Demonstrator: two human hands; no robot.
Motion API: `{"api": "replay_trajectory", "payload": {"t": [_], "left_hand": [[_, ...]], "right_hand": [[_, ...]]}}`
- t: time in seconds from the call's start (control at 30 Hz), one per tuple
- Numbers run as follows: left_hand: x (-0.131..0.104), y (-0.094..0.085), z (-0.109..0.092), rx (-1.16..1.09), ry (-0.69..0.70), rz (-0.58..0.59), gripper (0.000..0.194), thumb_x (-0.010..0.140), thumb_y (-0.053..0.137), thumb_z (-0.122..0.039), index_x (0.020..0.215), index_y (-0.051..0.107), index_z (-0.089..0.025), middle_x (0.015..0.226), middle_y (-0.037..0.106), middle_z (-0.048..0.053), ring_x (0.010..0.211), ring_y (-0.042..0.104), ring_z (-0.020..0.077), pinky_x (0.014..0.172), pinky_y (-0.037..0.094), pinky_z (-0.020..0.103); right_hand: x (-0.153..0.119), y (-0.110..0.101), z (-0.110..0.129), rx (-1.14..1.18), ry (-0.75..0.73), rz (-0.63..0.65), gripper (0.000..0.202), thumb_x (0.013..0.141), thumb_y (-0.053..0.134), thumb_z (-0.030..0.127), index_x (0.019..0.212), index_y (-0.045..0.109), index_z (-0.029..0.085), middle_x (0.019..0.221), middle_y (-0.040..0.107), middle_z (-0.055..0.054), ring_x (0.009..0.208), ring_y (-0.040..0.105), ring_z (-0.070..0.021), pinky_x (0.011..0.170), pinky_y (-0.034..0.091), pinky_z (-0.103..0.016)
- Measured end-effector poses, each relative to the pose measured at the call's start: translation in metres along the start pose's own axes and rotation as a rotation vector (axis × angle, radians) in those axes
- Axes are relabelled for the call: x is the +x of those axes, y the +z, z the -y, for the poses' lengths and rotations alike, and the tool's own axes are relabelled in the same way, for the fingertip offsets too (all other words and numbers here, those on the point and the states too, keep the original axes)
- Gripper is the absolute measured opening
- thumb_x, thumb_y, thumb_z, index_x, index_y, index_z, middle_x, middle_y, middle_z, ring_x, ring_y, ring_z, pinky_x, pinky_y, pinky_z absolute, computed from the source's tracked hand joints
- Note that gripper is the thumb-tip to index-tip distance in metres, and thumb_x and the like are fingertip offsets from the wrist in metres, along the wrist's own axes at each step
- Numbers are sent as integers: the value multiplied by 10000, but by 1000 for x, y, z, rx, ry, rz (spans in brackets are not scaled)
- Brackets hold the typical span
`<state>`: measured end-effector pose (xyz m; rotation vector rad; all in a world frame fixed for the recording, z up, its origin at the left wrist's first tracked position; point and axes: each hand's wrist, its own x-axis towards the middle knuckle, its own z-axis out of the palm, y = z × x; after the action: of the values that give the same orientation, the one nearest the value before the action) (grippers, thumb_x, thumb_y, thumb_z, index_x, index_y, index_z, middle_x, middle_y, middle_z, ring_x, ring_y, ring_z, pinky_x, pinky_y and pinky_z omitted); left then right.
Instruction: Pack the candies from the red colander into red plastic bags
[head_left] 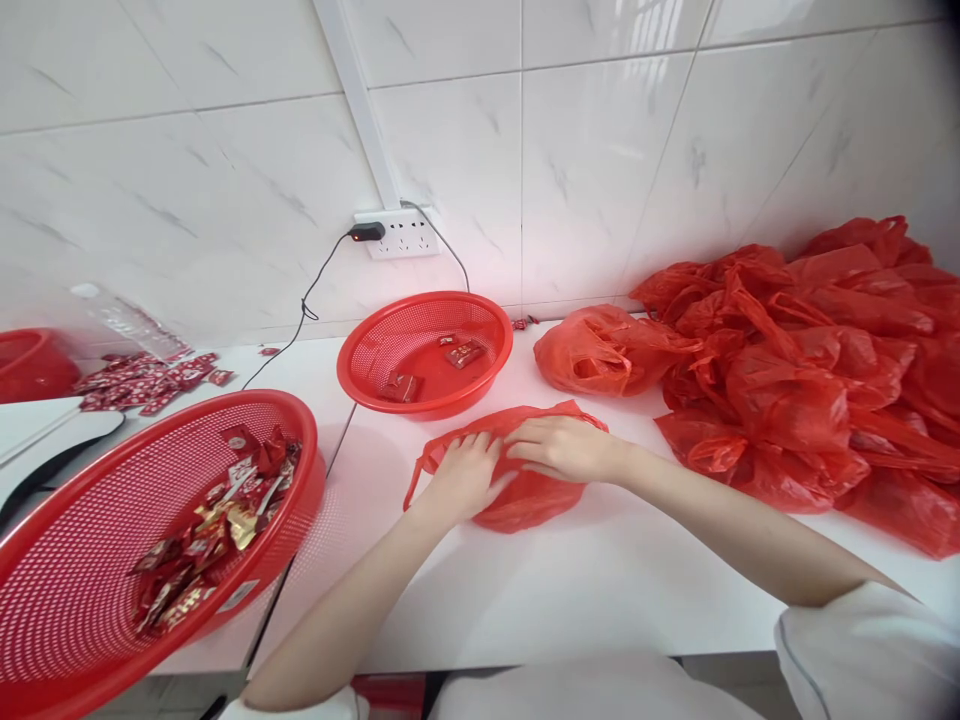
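A thin red plastic bag [525, 506] lies on the white table in front of me, with its handle loops spread to the left and right. My left hand [465, 475] rests on the left part of the bag, fingers apart and thumb stretched toward the right. On the bag's upper right part lies my right hand [562, 447], its fingers extended toward my left hand. Both hands touch the bag; neither visibly grips it. The bag's contents cannot be made out.
Behind the bag stands a round red basket [352, 385] with a few wrapped packets. A larger red basket [67, 560] on the left holds many wrapped sweets. Filled red bags [810, 370] are heaped at right. A cable [304, 310] runs from the wall socket [405, 240].
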<state>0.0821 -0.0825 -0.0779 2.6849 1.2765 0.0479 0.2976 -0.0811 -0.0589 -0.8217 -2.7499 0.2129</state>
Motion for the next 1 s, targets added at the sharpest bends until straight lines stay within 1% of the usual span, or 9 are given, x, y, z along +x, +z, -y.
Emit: {"api": "replay_trajectory", "payload": {"t": [0.1, 0.2, 0.3, 0.37, 0.5, 0.57, 0.67, 0.87, 1.0], "left_hand": [[0, 12, 8, -48, 25, -22, 745, 763, 626, -556, 1363, 462, -146, 1420, 464, 205, 1289, 446, 394, 1008, 401, 516], [0, 26, 24, -129, 36, 18, 843, 718, 683, -496, 1439, 377, -184, 1508, 364, 176, 1353, 385, 379, 1018, 415, 493], [0, 36, 39, -268, 11, 43, 857, 722, 694, -464, 1469, 337, -243, 1491, 414, 119, 1318, 454, 327, 1013, 444, 458], [1, 38, 43, -397, 11, -7, 738, 724, 701, -467, 1391, 465, -257, 1453, 478, 88, 1318, 464, 298, 1074, 399, 443], [10, 27, 42, -948, -241, -298, 504, 794, 588, -595, 1099, 666, -200, 1173, 688, 124, 1171, 600, 286, 1061, 422, 450], [16, 13, 43, -1379, -518, -369, 691, 806, 440, -728, 1101, 638, -135, 1045, 719, 185, 1039, 672, 303, 935, 519, 457], [22, -6, 51, -1829, -752, -301, 790, 770, 398, -791, 1022, 624, -77, 974, 717, 241, 965, 701, 310, 796, 583, 379], [17, 3, 60, -1989, -736, -556, 139, 740, 643, -212, 864, 620, -152, 837, 731, 65, 822, 720, 176, 754, 582, 244], [18, 21, 63, -1996, -766, -705, 116, 647, 575, -63, 614, 534, -166, 648, 656, -37, 641, 656, 78, 688, 564, 187]], "right_hand": [[1, 8, -9, -28, -62, 16, 538, 832, 662, 336, 1344, 532, 235, 1518, 380, -123, 1401, 316, -299, 1126, 251, -538], [-6, 32, -32, 22, 33, 90, 791, 768, 699, 468, 1465, 386, 262, 1598, 188, -129, 1463, 152, -336, 1146, 59, -614], [-16, 57, -53, 79, 119, 135, 866, 794, 629, 580, 1505, 307, 205, 1593, 177, -168, 1469, 150, -320, 1164, 45, -578], [-20, 68, -60, 82, 150, 100, 855, 822, 565, 630, 1497, 322, 165, 1586, 186, -190, 1468, 164, -309, 1173, 46, -562], [-21, 73, -62, 46, 168, -81, 625, 934, 401, 579, 1394, 482, 164, 1564, 263, -179, 1446, 227, -302, 1166, 103, -578], [-20, 70, -59, 28, 178, -194, 530, 971, 348, 514, 1322, 541, 167, 1524, 342, -175, 1414, 293, -288, 1157, 172, -570], [-16, 62, -54, 12, 180, -309, 443, 982, 353, 444, 1252, 567, 165, 1467, 421, -172, 1368, 358, -273, 1131, 271, -538], [6, 23, -41, -21, 265, -500, 316, 962, 420, 350, 1205, 568, 211, 1463, 419, -142, 1357, 367, -281, 1113, 300, -539], [28, -14, -33, -16, 347, -739, 308, 954, 440, 324, 1224, 543, 219, 1500, 344, -143, 1372, 345, -301, 1104, 318, -524]]}}
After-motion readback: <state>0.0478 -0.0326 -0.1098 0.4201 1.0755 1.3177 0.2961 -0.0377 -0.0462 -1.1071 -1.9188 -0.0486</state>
